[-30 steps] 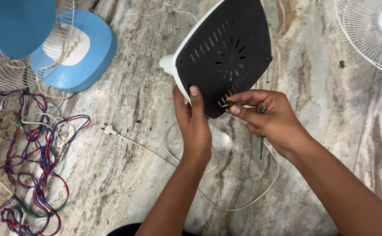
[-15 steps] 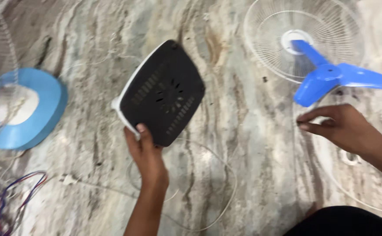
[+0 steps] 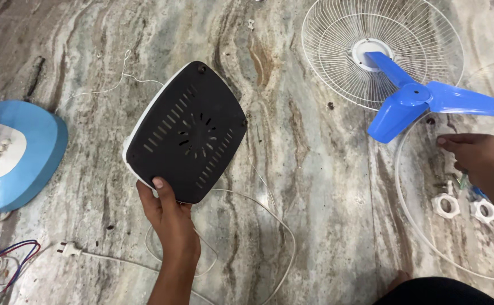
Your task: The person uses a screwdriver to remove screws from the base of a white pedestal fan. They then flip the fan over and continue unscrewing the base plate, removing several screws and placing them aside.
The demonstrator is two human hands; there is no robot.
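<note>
My left hand (image 3: 170, 217) grips the near edge of a fan base (image 3: 186, 133), white with a black vented underside facing up, tilted on the marble floor. My right hand (image 3: 473, 155) is at the far right, just below a blue three-blade fan propeller (image 3: 413, 101). Its fingers curl over a green-handled screwdriver (image 3: 462, 180), which pokes out under the palm. Two white plastic nuts (image 3: 446, 205) lie just below that hand. A white power cord (image 3: 269, 226) loops from the base across the floor.
A white wire fan guard (image 3: 382, 34) lies at the top right under the propeller. A thin white ring (image 3: 410, 220) curves around the nuts. A blue fan base (image 3: 24, 155) sits at the left, a plug (image 3: 66, 248) and coloured wires (image 3: 4, 257) at the bottom left.
My right hand has left the black base and swung right to the nuts beside the blue propeller. My left hand still holds the base; the view has shifted right.
</note>
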